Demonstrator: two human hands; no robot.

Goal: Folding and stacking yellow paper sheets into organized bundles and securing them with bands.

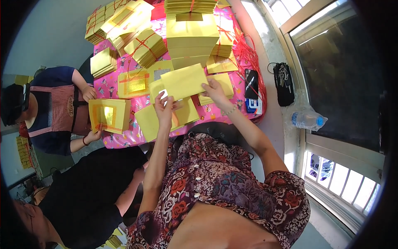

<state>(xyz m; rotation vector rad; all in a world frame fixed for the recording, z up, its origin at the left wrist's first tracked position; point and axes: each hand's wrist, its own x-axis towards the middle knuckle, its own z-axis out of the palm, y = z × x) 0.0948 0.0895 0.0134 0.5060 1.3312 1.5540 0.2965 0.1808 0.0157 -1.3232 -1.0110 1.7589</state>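
Note:
A folded yellow paper piece (pixel 184 81) is held up above the table, tilted. My right hand (pixel 214 92) pinches its right end between thumb and fingers. My left hand (pixel 164 108) is at its lower left edge with bent fingers, closed on the paper there; part of the grip is hidden. Below my hands lie loose yellow paper pieces (pixel 146 124) on the pink patterned tablecloth (pixel 129 139). More yellow pieces (pixel 226 85) lie beside my right hand.
Tall stacks of yellow paper (pixel 192 43) and tied bundles (pixel 145 46) fill the far side. Red cords (pixel 253 66) hang at the right edge, near a black phone (pixel 251 83). A person in an apron (pixel 56 108) handles a yellow packet (pixel 118 115) at left. Another person (pixel 95 186) sits nearer.

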